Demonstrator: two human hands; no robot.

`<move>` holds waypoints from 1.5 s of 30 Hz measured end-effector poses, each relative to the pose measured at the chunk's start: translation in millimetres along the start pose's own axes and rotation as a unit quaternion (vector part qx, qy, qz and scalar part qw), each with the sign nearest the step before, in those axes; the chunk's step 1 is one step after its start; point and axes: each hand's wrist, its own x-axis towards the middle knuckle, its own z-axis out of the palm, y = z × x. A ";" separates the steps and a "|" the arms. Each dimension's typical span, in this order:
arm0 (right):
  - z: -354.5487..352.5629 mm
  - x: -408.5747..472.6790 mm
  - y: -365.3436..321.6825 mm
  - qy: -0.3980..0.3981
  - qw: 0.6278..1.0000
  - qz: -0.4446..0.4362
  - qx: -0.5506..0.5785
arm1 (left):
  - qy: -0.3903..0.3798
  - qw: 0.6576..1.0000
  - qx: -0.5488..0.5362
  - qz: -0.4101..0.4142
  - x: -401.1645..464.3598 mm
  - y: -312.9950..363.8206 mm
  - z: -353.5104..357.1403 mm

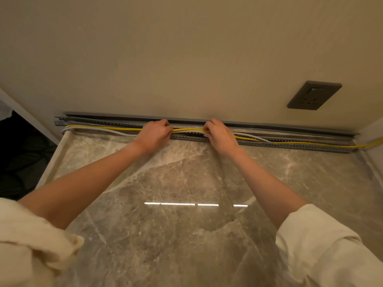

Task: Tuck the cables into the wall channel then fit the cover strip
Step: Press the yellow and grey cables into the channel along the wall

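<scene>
A grey slotted wall channel [290, 145] runs along the foot of the wall [165, 59], where the wall meets the back edge of a marble countertop [186, 204]. Everything else is placed here against that channel.

Both hands work near the middle of the channel, a short stretch of its slotted front wall showing between them. The left hand [152, 134] has its fingers curled over the cables at the channel's open top, gripping them; the right hand [220, 134] does the same just to the right, fingers bent down over the same bundle. Between the two hands the yellow cable [188, 130] arches slightly above the channel, with the white cable [97, 129] running just under it.

Left of the hands, both cables lie along the channel's front edge, outside the slot, and curve round at its left end. Right of the hands they drop back along the channel; the yellow one runs on past the right end and leaves the view, while the white one (thin and pale against the grey) is lost from sight partway along.

A long grey cover strip [269, 125] lies behind the channel, against the wall, not fitted on.

Above the channel's right part a dark wall socket [314, 95] sits on the wall. Pushed-up white sleeves [323, 245] cover both upper arms.
</scene>
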 end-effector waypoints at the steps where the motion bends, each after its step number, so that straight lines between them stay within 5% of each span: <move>1: -1.6 1.2 -0.6 0.008 1.000 0.006 0.008 | -0.005 1.000 -0.009 0.004 2.7 -3.1 -2.7; 14: 10.3 -6.4 -10.5 0.043 0.998 0.053 0.016 | 0.075 0.993 -0.083 -0.048 5.3 -8.1 2.8; 34: 31.7 -40.3 -7.3 0.028 0.997 0.049 -0.045 | 0.043 0.998 -0.035 0.032 -10.9 -11.5 10.2; 45: 24.9 -34.4 -20.2 0.037 0.998 0.044 -0.038 | 0.055 0.994 -0.092 -0.028 -24.8 -7.3 3.4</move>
